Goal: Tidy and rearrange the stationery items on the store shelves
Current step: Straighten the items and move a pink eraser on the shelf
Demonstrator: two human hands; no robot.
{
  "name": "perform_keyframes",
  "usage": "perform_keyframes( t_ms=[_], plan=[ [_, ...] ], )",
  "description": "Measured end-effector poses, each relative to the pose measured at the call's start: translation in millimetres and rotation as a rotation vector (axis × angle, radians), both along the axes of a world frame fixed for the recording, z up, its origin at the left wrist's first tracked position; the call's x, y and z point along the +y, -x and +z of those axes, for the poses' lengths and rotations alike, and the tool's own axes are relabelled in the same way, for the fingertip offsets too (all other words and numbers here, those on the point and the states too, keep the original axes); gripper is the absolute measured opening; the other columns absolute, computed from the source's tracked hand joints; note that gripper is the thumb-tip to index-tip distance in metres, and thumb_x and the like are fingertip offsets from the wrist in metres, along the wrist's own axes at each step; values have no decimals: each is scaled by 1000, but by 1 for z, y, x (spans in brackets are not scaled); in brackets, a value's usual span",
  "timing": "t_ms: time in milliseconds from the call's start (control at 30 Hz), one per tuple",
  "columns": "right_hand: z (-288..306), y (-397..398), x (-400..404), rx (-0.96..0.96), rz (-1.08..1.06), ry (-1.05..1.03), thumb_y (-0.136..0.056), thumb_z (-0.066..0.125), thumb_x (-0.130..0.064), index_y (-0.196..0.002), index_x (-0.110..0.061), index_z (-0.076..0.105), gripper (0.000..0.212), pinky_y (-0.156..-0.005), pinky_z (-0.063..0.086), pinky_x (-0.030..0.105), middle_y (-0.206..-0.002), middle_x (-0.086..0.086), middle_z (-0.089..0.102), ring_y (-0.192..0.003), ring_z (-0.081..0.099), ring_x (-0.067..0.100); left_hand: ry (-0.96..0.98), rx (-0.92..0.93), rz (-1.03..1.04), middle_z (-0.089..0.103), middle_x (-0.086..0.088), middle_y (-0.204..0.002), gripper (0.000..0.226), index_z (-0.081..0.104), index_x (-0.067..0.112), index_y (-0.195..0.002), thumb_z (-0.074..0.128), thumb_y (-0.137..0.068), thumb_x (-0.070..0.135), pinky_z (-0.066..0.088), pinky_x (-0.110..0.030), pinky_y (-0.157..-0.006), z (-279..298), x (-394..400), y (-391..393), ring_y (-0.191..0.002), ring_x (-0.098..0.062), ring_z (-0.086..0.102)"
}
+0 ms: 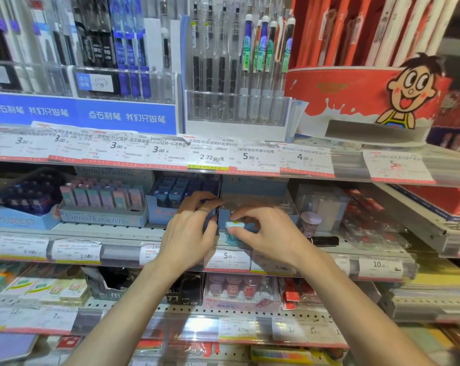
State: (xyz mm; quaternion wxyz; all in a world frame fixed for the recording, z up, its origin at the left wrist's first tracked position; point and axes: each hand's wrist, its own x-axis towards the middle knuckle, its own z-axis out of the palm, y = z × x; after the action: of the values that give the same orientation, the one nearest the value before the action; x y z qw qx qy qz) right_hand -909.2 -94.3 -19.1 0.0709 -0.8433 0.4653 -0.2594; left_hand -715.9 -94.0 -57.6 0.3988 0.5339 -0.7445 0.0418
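At the middle shelf's (133, 231) front edge, my right hand (265, 233) pinches a small teal item (232, 228), upright. My left hand (191, 228) grips the dark box (210, 215) just beside it. I judge the blue tray (223, 217) directly behind is its slot.

Upper rail: row of white paper price labels with red lower edges (160, 151), several overlapping and crooked; the 2.72 label (210, 157) carries a yellow strip beneath. Above left: blue printed banner with white characters (81, 113). Upper right: red-and-white curved cardboard display surround (337, 101) bearing a cartoon child cut-out (408, 88). Middle rail: 5.00 label (227, 257).
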Motion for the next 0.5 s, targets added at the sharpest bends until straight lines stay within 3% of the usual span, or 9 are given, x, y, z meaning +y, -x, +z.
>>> perform_keyframes(
  t_ms=[367, 500],
  plan=[
    [17, 37, -2, -99, -117, 46, -92, 62, -35, -114, -31, 68, 23, -91, 49, 24, -111, -15, 68, -102, 62, 5, 14, -6, 23, 50, 4, -129, 35, 62, 25, -125, 57, -91, 19, 55, -41, -74, 0, -1, 2, -107, -24, 57],
    [16, 51, -11, -105, -182, 116, -92, 64, -24, -112, -27, 68, 20, -88, 42, 19, -111, -9, 69, -103, 61, 11, 19, -8, 33, 50, 5, -128, 35, 62, 24, -125, 58, -91, 18, 55, -41, -73, -1, -1, 3, -110, -22, 55]
  ],
)
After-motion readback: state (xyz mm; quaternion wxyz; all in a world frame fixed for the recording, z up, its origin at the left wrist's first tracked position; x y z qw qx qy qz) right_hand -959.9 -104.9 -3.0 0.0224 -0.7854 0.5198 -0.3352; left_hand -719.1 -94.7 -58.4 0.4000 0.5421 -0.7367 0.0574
